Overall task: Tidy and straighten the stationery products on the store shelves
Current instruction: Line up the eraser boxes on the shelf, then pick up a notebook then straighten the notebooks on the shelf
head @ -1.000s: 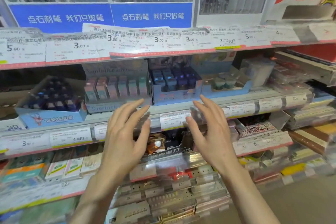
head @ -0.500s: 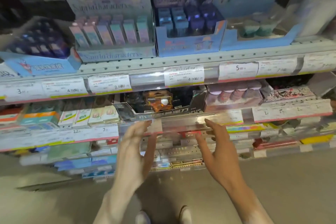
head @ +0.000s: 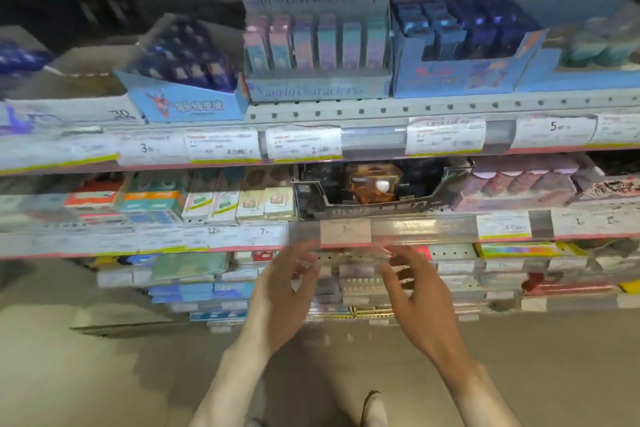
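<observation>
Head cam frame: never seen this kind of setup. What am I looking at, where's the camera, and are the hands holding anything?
There is no machine here. A person wears one wide-angle camera on the head; it looks forward and down, so you see their own arms reaching out.

In front are store shelves of stationery. The upper shelf carries a pastel display box and a blue display box. The shelf below has a black tray with an amber item inside, behind a clear price strip.

The left hand and right hand hover just below that strip, fingers loosely spread. The picture is blurred, but neither seems to have a grip on anything.
</observation>
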The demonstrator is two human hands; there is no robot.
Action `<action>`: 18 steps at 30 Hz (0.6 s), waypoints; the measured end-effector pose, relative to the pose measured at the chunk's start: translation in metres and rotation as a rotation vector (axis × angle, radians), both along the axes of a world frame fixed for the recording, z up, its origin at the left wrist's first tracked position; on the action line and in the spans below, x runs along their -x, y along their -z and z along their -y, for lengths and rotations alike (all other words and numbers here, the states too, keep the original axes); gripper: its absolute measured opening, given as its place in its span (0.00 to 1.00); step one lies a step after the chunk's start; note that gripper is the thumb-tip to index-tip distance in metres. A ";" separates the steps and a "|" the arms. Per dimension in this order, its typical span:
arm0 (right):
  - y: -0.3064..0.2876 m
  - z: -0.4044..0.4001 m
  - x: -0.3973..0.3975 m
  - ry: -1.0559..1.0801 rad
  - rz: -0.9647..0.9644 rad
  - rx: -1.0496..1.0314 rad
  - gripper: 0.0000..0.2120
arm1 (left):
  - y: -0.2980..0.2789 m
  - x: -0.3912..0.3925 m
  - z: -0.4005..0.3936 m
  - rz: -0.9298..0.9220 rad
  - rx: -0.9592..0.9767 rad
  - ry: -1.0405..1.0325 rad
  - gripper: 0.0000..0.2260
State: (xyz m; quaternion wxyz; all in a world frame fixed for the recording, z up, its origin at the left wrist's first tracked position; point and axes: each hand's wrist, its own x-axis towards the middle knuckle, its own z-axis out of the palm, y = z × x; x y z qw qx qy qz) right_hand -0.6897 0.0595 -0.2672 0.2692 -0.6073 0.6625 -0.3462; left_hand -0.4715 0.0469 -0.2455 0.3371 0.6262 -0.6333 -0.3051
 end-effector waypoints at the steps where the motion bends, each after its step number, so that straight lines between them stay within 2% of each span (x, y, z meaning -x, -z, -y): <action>1: -0.002 -0.001 -0.010 0.016 -0.001 0.005 0.14 | 0.000 -0.009 0.001 0.003 0.005 0.007 0.15; 5: -0.009 -0.005 -0.060 0.067 -0.035 0.011 0.13 | -0.002 -0.063 0.005 -0.052 0.003 0.057 0.12; 11: -0.018 -0.015 -0.166 0.067 -0.074 -0.015 0.18 | -0.002 -0.176 0.003 -0.168 -0.018 0.075 0.13; 18: -0.018 -0.013 -0.261 0.000 -0.058 -0.104 0.13 | 0.010 -0.273 -0.010 -0.272 -0.063 -0.022 0.10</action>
